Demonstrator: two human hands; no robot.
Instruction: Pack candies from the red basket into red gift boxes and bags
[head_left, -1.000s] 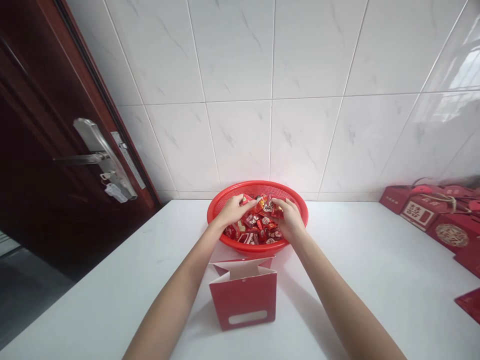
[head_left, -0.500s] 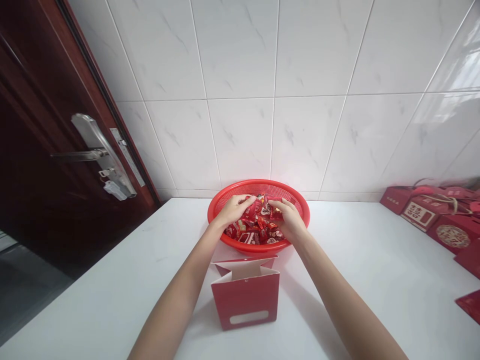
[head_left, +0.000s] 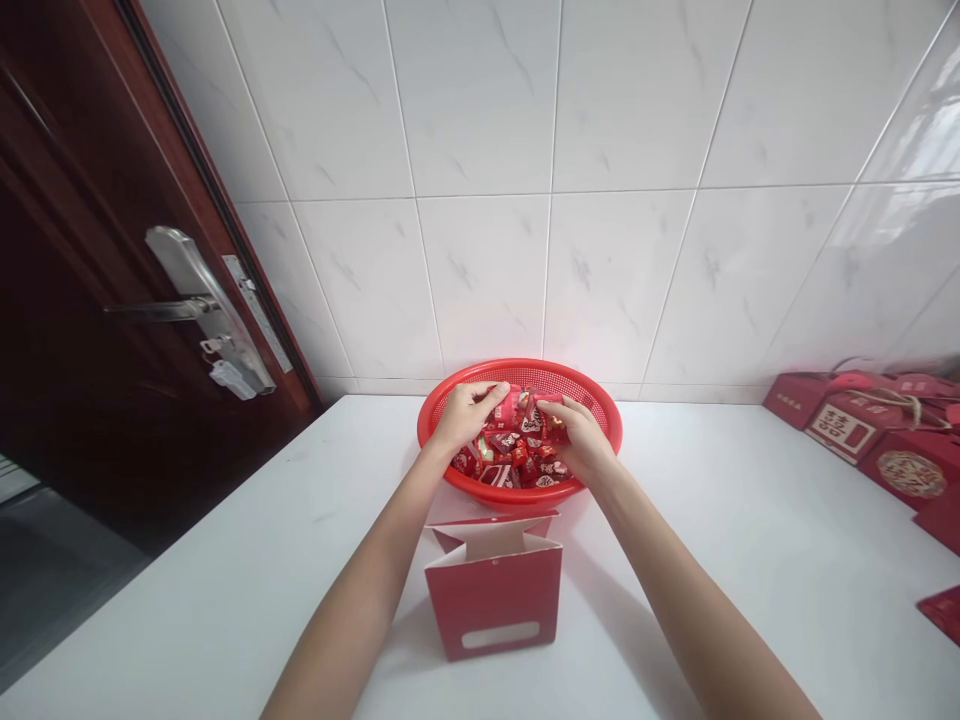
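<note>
Wide tabletop [head_left: 720,480], hands [head_left: 459,414] [head_left: 585,438] over basket rim [head_left: 517,495], pinching packets [head_left: 509,408]

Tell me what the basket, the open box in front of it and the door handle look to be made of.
Basket: likely plastic, glossy red, judging by the smooth rim and fine mesh wall.
Open box: probably card, smooth red outside and pale inside, with thin folded edges.
Door handle: seems metal, silvery with bright reflections, though plating is possible.
</note>
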